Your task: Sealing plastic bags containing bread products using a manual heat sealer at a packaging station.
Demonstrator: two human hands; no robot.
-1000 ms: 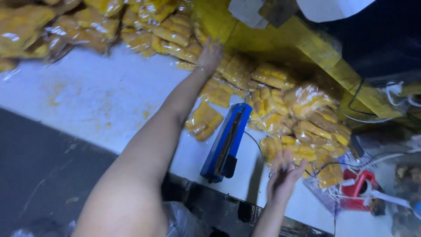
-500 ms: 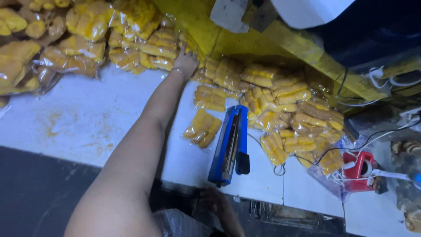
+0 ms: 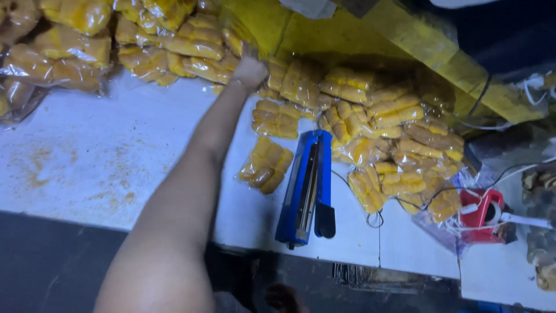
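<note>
The left hand (image 3: 249,72) reaches far across the white worktable (image 3: 98,156) into the heap of clear plastic packets of yellow snack pieces (image 3: 174,43) at the back, its fingers hidden among them, so I cannot tell whether it grips one. One packet (image 3: 266,165) lies alone, just beside the single blue bar-shaped heat sealer (image 3: 306,188), likely handy for sealing. One red tape dispenser (image 3: 485,211) sits at the right. The right hand is out of view.

We see small food-packing workshop: heaps of clear plastic packets of yellow snacks (image 3: 399,113), blue hand-press heat sealer (image 3: 306,188), crumb-stained white worktable (image 3: 87,162), red tape dispenser (image 3: 483,211).
</note>
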